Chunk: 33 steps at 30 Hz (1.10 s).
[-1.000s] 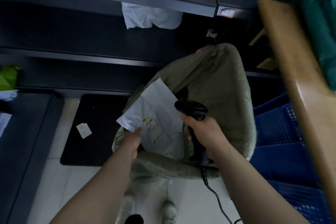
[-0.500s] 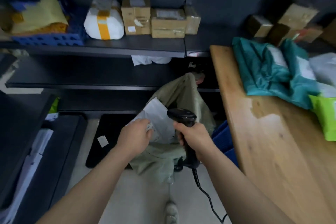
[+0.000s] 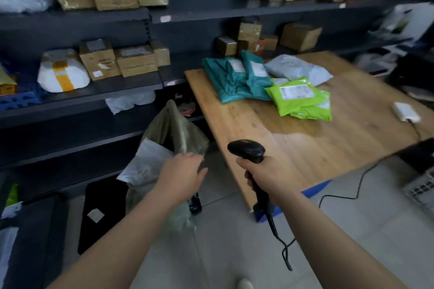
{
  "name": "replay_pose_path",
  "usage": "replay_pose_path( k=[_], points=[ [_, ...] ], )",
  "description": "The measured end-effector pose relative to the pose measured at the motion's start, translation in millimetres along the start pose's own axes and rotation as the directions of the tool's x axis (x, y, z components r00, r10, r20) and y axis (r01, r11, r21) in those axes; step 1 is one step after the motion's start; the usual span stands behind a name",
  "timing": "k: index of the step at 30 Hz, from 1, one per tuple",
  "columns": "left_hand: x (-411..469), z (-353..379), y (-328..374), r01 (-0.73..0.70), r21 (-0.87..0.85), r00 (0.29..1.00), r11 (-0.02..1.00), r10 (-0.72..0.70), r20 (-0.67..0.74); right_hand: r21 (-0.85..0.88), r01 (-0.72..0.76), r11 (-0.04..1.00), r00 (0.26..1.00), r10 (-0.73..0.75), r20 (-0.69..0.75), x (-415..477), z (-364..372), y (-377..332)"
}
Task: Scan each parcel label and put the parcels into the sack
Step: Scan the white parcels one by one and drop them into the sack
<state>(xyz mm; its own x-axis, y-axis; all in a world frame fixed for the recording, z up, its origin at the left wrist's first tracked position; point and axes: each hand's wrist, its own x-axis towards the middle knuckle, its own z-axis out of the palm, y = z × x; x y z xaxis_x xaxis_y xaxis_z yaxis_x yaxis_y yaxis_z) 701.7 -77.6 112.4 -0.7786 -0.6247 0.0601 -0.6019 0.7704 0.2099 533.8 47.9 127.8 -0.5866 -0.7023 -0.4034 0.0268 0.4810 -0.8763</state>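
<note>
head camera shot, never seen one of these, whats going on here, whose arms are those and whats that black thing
There is no machine here. The picture comes from a camera worn on a person's head, looking forward and down, so the two bare arms are the wearer's own. The right hand grips a black corded barcode scanner. The left hand is open over a grey-green sack beside the table, and a white parcel pokes out of its mouth. On the wooden table lie teal parcels, lime green parcels, a pale grey parcel and a small white device on a cable. Cardboard boxes fill the dark shelves behind.
</note>
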Motion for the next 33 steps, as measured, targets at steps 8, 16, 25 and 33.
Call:
replay_pose_path(
  k=[8,16,25,33],
  points=[
    [72,19,138,-0.185,-0.026,0.981,0.982,0.183,-0.069,0.082,0.017,0.996,0.978,0.001,-0.206,-2,-167,29],
    [169,45,284,-0.178,-0.050,0.980,0.983,0.173,-0.096,0.044,0.058,0.997,0.963,-0.045,-0.264,40,-332,33],
    [292,60,345,-0.086,-0.038,0.992,0.996,0.082,-0.097,0.002,0.050,0.999,0.962,-0.048,-0.268,147,-446,15],
    [435,59,349,0.000,-0.055,0.993,0.998,-0.007,-0.114,-0.035,0.061,0.998,0.964,-0.068,-0.259,280,-508,-44]
  ],
)
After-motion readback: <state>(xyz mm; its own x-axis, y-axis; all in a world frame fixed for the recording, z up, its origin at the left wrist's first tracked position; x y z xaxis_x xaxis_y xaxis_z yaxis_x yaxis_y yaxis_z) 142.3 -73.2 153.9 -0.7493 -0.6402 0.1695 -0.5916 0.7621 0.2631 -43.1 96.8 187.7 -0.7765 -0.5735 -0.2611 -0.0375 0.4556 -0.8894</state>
